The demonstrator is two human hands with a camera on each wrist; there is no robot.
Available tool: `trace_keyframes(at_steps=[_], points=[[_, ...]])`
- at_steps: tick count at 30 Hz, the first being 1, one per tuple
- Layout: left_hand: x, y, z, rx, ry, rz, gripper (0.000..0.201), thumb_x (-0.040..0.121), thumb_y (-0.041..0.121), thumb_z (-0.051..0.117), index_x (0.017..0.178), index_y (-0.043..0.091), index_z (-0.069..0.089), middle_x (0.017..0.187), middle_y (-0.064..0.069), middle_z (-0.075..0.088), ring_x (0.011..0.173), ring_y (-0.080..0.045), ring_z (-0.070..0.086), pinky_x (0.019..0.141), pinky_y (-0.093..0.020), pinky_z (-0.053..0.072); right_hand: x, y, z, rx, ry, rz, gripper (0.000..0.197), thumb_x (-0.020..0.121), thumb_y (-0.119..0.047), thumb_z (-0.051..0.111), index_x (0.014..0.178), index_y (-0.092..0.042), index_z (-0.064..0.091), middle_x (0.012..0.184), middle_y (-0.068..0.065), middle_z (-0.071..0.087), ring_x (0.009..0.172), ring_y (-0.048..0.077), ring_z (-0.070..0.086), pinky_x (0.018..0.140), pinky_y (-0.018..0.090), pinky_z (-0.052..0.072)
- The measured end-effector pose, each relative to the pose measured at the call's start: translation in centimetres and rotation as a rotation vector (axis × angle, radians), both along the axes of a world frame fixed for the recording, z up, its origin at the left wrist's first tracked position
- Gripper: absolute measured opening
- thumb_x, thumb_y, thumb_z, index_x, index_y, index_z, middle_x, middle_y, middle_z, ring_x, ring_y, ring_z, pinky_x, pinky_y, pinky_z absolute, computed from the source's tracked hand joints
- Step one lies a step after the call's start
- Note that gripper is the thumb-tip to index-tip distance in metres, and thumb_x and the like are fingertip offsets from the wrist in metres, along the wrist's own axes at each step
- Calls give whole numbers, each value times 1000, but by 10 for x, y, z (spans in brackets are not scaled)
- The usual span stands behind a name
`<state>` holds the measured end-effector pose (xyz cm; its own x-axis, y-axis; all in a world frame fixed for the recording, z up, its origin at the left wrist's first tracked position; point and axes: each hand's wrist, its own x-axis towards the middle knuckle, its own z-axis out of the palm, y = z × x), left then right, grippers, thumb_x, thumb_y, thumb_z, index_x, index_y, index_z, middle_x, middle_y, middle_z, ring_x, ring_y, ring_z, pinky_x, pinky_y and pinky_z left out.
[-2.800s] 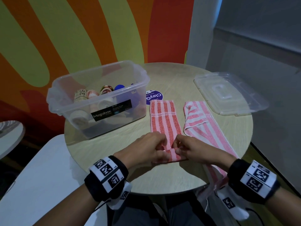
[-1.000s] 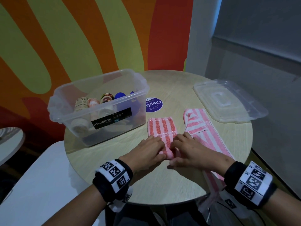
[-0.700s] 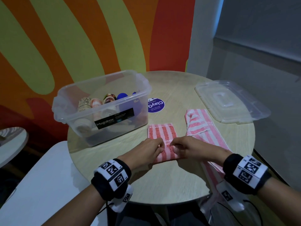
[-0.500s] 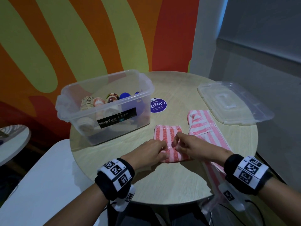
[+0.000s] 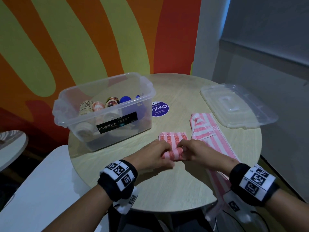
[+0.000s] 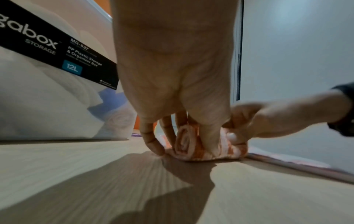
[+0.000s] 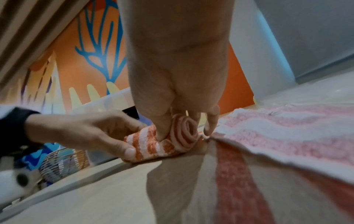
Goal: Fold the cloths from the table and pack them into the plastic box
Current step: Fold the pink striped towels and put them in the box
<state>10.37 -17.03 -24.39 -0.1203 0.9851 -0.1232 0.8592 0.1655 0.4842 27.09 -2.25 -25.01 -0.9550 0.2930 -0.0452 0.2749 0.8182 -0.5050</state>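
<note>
Red-and-white striped cloth [image 5: 173, 144] sits near the front of my round wooden table [image 5: 175, 186], half rolled: the near end is a tight coil, spiral layers plain in both wrist views, the far end still flat on the wood. My left hand [image 5: 153, 156] pinches the roll's left end, thumb on the near side and fingers curled over the top. My right hand [image 5: 196, 152] grips the right end the same way, thumb pressed into the coil. Both hands are closed on that cloth, none spread wide.

Second cloth [image 5: 210, 134], paler pink and white stripes, lies just right of the roll, its far end rumpled, its long tail running under my right wrist and hanging off the table edge.

Clear plastic box [image 5: 103, 111] stands open to the left, black Megabox label facing me, several rolled cloths [image 5: 98, 106] lined up inside. Its clear lid [image 5: 237, 106] lies flat at the right rear. Purple round sticker [image 5: 160, 108] on the tabletop between box and lid.
</note>
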Motion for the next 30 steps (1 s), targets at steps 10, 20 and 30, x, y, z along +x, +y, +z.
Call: trace_keyframes(at_steps=[10, 20, 30], points=[[-20, 19, -4, -147, -63, 176, 33, 107, 42, 46, 133, 22, 53, 125, -5, 69, 102, -19, 68, 84, -33, 57, 2, -3, 0, 339, -5, 77, 43, 94, -43, 62, 130, -23, 54, 124, -3, 52, 114, 20, 45, 93, 39, 40], [-8, 21, 8, -40, 213, 80, 40, 97, 44, 66, 124, 16, 60, 117, -4, 62, 99, -19, 53, 78, -30, 42, -30, 19, 6, 124, -125, 46, 3, 100, -23, 57, 103, -24, 59, 97, -5, 58, 93, 17, 51, 78, 36, 38], [-23, 44, -8, -128, 130, 307, 29, 108, 36, 46, 114, 14, 63, 113, -9, 58, 110, -26, 52, 92, -43, 50, -53, 28, 9, 124, -234, -28, 28, 102, -43, 54, 120, -21, 58, 113, 1, 53, 105, 22, 47, 81, 31, 42]])
